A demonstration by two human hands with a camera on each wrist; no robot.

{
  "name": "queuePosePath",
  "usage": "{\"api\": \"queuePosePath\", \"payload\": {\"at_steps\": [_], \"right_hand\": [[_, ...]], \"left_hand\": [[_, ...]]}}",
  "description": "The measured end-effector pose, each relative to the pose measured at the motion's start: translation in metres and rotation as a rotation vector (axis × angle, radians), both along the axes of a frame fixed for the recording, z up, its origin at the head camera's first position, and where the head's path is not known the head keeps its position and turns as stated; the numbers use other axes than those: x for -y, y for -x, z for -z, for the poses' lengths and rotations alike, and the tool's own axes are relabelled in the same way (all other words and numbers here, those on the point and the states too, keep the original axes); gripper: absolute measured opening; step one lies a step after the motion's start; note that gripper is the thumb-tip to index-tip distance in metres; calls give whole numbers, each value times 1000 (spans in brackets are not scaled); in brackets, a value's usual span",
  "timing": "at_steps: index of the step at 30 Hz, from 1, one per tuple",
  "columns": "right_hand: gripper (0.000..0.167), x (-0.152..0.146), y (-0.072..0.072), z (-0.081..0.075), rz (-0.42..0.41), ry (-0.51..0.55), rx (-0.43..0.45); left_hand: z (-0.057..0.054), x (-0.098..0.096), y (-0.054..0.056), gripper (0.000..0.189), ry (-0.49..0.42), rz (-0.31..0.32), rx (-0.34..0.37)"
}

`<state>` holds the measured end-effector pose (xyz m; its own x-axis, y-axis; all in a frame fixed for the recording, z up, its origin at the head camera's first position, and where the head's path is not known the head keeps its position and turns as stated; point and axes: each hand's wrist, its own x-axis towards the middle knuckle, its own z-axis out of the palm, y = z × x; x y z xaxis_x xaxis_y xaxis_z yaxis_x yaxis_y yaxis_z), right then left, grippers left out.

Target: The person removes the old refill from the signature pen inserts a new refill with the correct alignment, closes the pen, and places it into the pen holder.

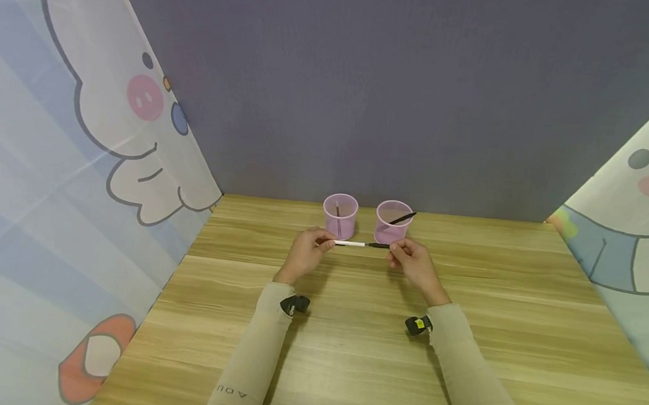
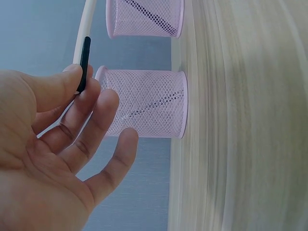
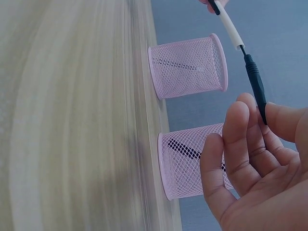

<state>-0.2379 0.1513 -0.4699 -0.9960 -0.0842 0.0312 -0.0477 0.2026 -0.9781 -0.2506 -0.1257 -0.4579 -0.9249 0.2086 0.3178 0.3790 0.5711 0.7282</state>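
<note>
My left hand (image 1: 306,251) pinches a white pen barrel (image 1: 351,244) between thumb and fingertips, at the end with the black clip (image 2: 84,62). Opposite it, my right hand (image 1: 417,265) pinches a black pen grip section (image 3: 255,79) with ribs. A thin dark rod joins that section to the open end of the barrel, so both parts lie in one line. They are held above the table, in front of two pink mesh cups. The left cup (image 1: 348,227) holds a thin dark stick (image 1: 337,211); from the right cup (image 1: 385,235) sticks out a black pen-like piece (image 1: 405,218).
The wood-grain table (image 1: 359,366) ends at a dark grey panel (image 1: 398,95) just behind the cups. Cartoon-printed cloths stand at the left (image 1: 12,208) and right (image 1: 633,265) sides. Each wrist carries a black strap-on device.
</note>
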Motion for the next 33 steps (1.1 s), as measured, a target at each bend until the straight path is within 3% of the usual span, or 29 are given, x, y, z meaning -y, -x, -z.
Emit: {"api": "queuePosePath", "payload": {"at_steps": [33], "right_hand": [[27, -1, -1, 1, -5, -9, -1]], "left_hand": [[1, 9, -2, 10, 9, -13, -20]]}}
